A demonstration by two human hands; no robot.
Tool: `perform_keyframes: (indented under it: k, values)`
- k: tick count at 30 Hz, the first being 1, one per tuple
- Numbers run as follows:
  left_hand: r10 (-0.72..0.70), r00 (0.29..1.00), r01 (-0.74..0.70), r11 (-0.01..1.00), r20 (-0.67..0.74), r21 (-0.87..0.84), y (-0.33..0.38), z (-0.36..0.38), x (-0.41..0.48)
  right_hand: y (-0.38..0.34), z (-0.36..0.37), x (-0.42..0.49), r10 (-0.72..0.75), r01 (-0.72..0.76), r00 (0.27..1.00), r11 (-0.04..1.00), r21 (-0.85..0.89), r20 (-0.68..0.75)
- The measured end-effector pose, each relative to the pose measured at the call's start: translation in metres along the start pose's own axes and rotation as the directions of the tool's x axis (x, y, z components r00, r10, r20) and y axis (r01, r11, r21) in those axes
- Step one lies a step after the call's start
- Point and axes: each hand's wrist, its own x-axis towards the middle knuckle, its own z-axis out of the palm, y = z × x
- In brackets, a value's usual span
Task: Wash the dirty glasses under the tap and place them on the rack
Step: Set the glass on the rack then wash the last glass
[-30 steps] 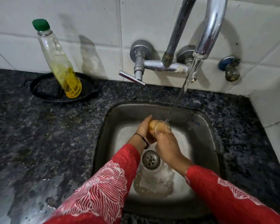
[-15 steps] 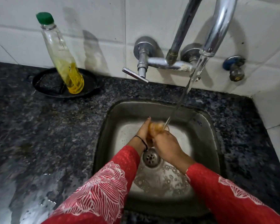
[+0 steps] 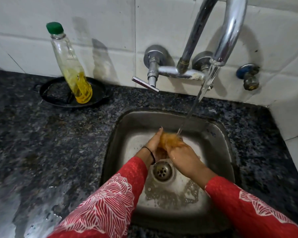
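**Rinsing the small amber-tinted glass (image 3: 169, 142) under the curved chrome tap (image 3: 230, 35)**

We hold the glass low over the square steel sink (image 3: 120, 134), near the round metal drain (image 3: 162, 171), where the thin stream of water (image 3: 197, 98) lands on its top. Our left hand (image 3: 154, 143) cups its far side with fingers curled up along the wall; our right hand (image 3: 185, 158) wraps round the near side. Motion blur hides the rim, so we cannot tell which way the mouth points. To do this step well, we judge that we should tilt the mouth into the stream, let it fill and spill until the brownish water runs clear, and turn it so the outside is rinsed too. Wet glass is slippery, so a firm grip with both hands, low over the basin, seems wise. No rack shows in view; we would shake off drips before carrying it across the dark speckled granite tabletop (image 3: 41, 143).
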Motion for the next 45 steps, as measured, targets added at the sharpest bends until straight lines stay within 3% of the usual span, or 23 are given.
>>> perform_keyframes:
  k: [2,3,4,5,6,7,8,10,11,12,15,18,19,21,22,25,27,29,34,38,41,43,45]
  values:
    - [0.093,0.995,-0.090,0.993,0.040,-0.076,-0.011,0.001,0.004,-0.016,-0.002,0.004,0.270,-0.291,0.955,0.930,0.223,0.121]
    - [0.141,0.990,-0.137,0.982,0.027,-0.128,-0.017,0.003,0.004,-0.020,-0.003,0.008,0.431,-0.447,0.891,0.786,0.427,0.141]
    - [0.185,0.983,-0.180,0.966,0.008,-0.184,-0.022,0.004,0.002,-0.024,-0.004,0.013,0.584,-0.541,0.784,0.471,0.697,0.213]
    - [0.210,0.977,-0.211,0.949,-0.032,-0.234,-0.026,0.004,0.002,-0.031,-0.009,0.015,0.645,-0.501,0.682,0.068,0.863,0.345]
    - [0.219,0.975,-0.223,0.940,-0.046,-0.260,-0.028,0.004,0.004,-0.036,-0.009,0.017,0.636,-0.391,0.643,-0.206,0.897,0.426]
    - [0.209,0.977,-0.211,0.935,-0.037,-0.286,-0.027,0.005,0.005,-0.040,-0.008,0.016,0.620,-0.358,0.663,-0.230,0.905,0.420]
    - [0.193,0.980,-0.198,0.944,-0.044,-0.266,-0.025,0.004,0.006,-0.039,0.000,0.014,0.589,-0.400,0.728,-0.052,0.915,0.352]
    - [0.151,0.985,-0.163,0.974,-0.085,-0.158,-0.016,0.000,0.008,-0.029,0.013,0.003,0.307,-0.345,0.935,0.681,0.646,0.176]
    - [0.108,0.990,-0.119,0.986,-0.093,-0.120,-0.012,-0.001,0.006,-0.020,0.015,-0.002,0.137,-0.198,0.972,0.912,0.359,0.189]
    - [0.054,0.996,-0.062,0.993,-0.075,-0.103,-0.009,-0.002,0.005,-0.006,0.017,-0.007,0.003,-0.020,0.987,0.995,0.102,0.161]
    - [0.019,0.998,-0.023,0.997,-0.055,-0.079,-0.004,-0.003,0.002,0.011,0.017,-0.015,-0.050,0.049,0.999,0.994,-0.096,-0.003]
    - [0.061,0.998,-0.059,0.992,0.017,-0.115,-0.008,0.003,-0.002,-0.017,0.008,0.004,0.237,-0.237,0.971,0.949,0.210,0.025]
    - [0.080,0.996,-0.076,0.989,0.027,-0.128,-0.010,0.005,-0.003,-0.023,0.005,0.011,0.457,-0.442,0.886,0.782,0.441,0.078]
    - [0.126,0.992,-0.124,0.984,0.009,-0.124,-0.011,0.010,-0.008,-0.027,0.007,0.019,0.632,-0.555,0.737,0.364,0.748,0.239]
    - [0.146,0.989,-0.146,0.983,-0.007,-0.116,-0.011,0.012,-0.009,-0.027,0.006,0.020,0.638,-0.505,0.745,0.345,0.791,0.197]
    - [0.107,0.994,-0.110,0.990,-0.033,-0.092,-0.006,0.012,-0.010,-0.025,0.014,0.006,0.505,-0.459,0.858,0.677,0.575,0.091]
    - [0.055,0.997,-0.061,0.992,-0.055,-0.113,-0.005,0.006,-0.010,-0.024,0.012,-0.006,0.242,-0.259,0.961,0.957,0.132,0.134]
    - [0.022,0.996,-0.033,0.991,-0.084,-0.129,-0.007,0.004,-0.015,-0.012,0.008,-0.014,0.075,-0.066,0.993,0.994,-0.089,0.093]
    - [0.037,0.999,-0.043,0.978,-0.033,-0.206,-0.021,-0.002,-0.027,-0.012,0.011,-0.033,-0.050,0.059,0.987,0.997,0.055,-0.150]
    - [0.146,0.984,-0.167,0.955,-0.100,-0.245,-0.032,-0.006,-0.034,-0.020,0.007,-0.043,0.145,-0.058,0.948,0.954,0.294,-0.284]
    - [0.253,0.958,-0.273,0.949,-0.136,-0.158,-0.030,0.002,-0.040,-0.020,0.015,-0.038,0.546,-0.197,0.804,0.617,0.762,-0.235]
    - [0.380,0.900,-0.379,0.924,-0.212,0.046,-0.023,0.010,-0.046,-0.012,0.021,-0.031,0.799,-0.240,0.601,0.156,0.958,0.020]
    - [0.510,0.842,-0.465,0.851,-0.173,0.245,-0.014,0.022,-0.053,-0.008,0.024,-0.028,0.827,-0.099,0.466,-0.304,0.947,0.315]
